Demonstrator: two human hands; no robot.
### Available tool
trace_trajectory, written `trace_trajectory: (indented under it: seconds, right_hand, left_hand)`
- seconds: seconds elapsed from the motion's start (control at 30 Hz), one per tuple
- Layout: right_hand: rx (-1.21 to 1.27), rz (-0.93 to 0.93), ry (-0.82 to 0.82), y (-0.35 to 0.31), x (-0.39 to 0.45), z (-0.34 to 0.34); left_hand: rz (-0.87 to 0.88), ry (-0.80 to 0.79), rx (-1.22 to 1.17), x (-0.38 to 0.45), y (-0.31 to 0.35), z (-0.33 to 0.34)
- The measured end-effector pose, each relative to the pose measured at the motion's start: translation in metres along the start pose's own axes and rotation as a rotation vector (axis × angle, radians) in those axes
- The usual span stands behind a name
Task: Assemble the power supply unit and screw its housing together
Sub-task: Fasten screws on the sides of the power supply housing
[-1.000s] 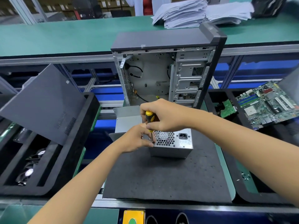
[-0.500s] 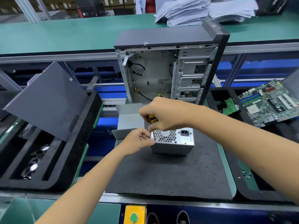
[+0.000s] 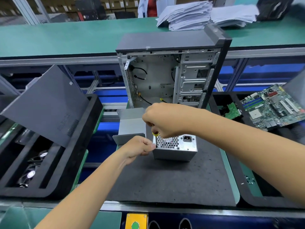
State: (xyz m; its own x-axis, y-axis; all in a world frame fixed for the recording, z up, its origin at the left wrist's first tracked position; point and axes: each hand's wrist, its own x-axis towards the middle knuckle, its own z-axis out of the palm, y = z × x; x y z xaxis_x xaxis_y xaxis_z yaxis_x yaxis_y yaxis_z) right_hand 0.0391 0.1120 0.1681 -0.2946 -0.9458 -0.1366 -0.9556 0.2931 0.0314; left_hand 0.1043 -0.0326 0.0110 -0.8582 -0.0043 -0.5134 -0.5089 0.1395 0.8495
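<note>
A silver power supply unit with a honeycomb grille and a power socket stands on the dark foam mat. My right hand grips the yellow-handled screwdriver upright, its tip at the unit's top left corner. My left hand pinches at that same corner beside the screwdriver tip; whatever it pinches is hidden by the fingers. A bent grey metal cover lies just behind and left of the unit.
An open PC tower case stands behind the mat. A grey side panel leans on a black foam tray at left. Circuit boards lie in a tray at right. Paper stacks sit on the far bench.
My right hand has closed further down over the screwdriver handle, hiding most of its yellow. The camera view has shifted slightly. Both hands stay at the unit's left corner.
</note>
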Motion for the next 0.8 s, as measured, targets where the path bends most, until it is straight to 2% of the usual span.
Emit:
trace_trajectory:
  seconds: [0.23, 0.33, 0.4, 0.53, 0.67, 0.8]
  right_hand:
    - [-0.207, 0.012, 0.050, -0.007, -0.001, 0.002]
    - [0.011, -0.025, -0.075, -0.004, -0.004, -0.002]
    - [0.063, -0.058, -0.118, -0.006, -0.003, -0.006]
    - [-0.099, 0.009, 0.015, -0.016, 0.003, -0.003]
    - [-0.229, 0.033, 0.073, -0.019, 0.001, 0.000]
    - [-0.043, 0.037, -0.070, -0.016, -0.004, -0.004]
  left_hand:
    - [-0.099, 0.025, -0.025, 0.007, 0.005, 0.000]
    - [-0.143, 0.053, -0.016, 0.006, 0.011, 0.002]
    - [-0.164, 0.049, -0.006, 0.007, 0.013, 0.002]
    - [-0.189, 0.044, 0.005, 0.007, 0.015, 0.001]
    - [-0.180, 0.047, 0.001, 0.007, 0.016, 0.001]
    - [-0.185, 0.020, 0.008, 0.009, 0.015, -0.001]
